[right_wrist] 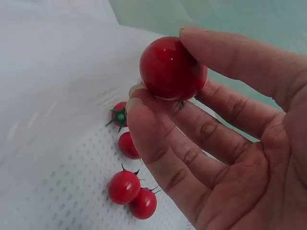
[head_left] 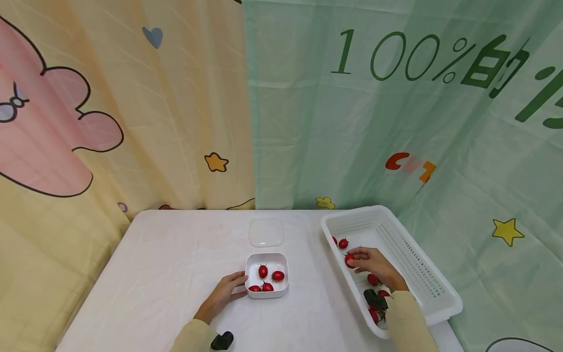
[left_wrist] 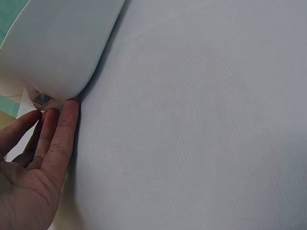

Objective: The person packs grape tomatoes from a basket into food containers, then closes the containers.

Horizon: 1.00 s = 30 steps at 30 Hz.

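My right hand (head_left: 374,264) pinches a cherry tomato (right_wrist: 172,68) between thumb and fingertips, over the white perforated basket (head_left: 420,261). More red cherry tomatoes (right_wrist: 124,187) with green stems lie in the basket below that hand. At the middle of the table stands a small white square box (head_left: 267,295) with several cherry tomatoes (head_left: 278,276) in it. The fingertips of my left hand (head_left: 224,293) touch the box's left side, its fingers fairly straight. Seen from the left wrist, a barcode label (left_wrist: 42,98) shows near those fingertips.
Behind the box, a clear square lid (head_left: 266,232) lies flat on the white-covered table (head_left: 176,264). The long basket takes up the table's right side, close to the green curtain (head_left: 492,274). A yellow curtain (head_left: 184,122) hangs at the back left.
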### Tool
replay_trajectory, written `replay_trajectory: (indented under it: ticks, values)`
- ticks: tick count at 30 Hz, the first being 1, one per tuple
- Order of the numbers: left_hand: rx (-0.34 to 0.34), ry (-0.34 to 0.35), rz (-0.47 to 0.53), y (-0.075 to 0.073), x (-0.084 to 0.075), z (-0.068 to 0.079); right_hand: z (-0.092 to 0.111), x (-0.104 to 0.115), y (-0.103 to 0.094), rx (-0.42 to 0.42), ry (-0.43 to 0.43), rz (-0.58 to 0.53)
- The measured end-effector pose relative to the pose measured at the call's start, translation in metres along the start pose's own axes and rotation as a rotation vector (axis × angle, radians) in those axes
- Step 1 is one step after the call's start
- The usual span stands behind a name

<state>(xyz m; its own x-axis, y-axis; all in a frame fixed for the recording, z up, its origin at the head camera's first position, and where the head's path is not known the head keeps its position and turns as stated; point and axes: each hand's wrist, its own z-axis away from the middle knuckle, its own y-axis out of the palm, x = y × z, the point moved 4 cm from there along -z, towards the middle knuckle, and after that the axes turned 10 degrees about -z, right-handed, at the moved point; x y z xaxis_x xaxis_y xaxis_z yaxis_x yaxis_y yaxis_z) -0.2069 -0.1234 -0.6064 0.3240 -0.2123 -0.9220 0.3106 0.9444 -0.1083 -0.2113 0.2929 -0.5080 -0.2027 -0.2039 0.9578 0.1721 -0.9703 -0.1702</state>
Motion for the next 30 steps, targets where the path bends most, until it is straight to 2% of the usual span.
replay_trajectory:
  ticks: [12,24,30]
  values:
    - [-0.007,0.004,-0.008,0.001,0.000,0.000,-0.006,0.018,0.014,-0.017,-0.072,-0.001]
    - [-0.011,-0.003,0.005,0.000,0.000,-0.001,-0.018,0.028,0.037,0.039,-0.073,-0.012]
    - [-0.005,-0.002,0.000,0.000,0.001,-0.001,-0.023,0.026,0.051,0.079,-0.047,-0.023]
